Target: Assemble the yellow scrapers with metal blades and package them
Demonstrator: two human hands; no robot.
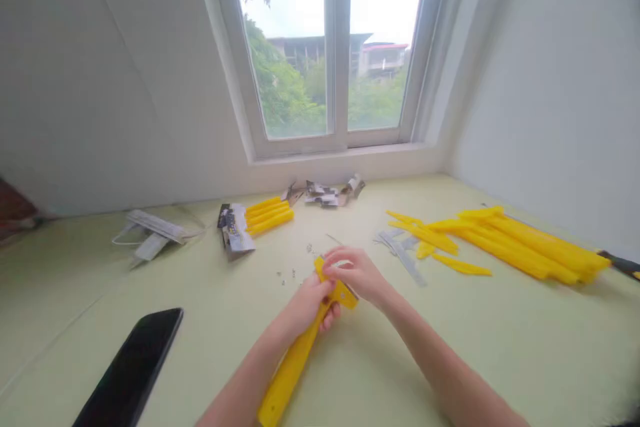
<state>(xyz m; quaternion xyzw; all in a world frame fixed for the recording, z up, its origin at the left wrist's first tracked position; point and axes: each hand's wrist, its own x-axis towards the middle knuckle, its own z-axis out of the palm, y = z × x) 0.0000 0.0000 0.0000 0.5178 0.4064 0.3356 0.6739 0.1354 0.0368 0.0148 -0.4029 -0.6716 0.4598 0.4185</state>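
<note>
We face a white-framed window [330,47] with trees and buildings beyond it, set between pale walls. Below it spreads a pale green tabletop [505,360]. On the right lies a heap of yellow plastic bars [520,243], with thin metal strips [403,255] just beside it. At the far side sit torn paper packets [325,192]; left of them, a printed card packet [235,230] lies touching a small bundle of yellow bars [269,215]. Further left lies a white paper packet [153,230]. Near us on the left rests a black phone [131,370]. Tiny metal bits [290,275] are scattered just beyond our hands. Our left hand [306,307] is closed around a long yellow plastic bar [293,367], which slants from the near edge of the view up between both hands. Our right hand [356,273] curls over the bar's wider far end, its fingers [340,257] pinching that end against the thumb.
</note>
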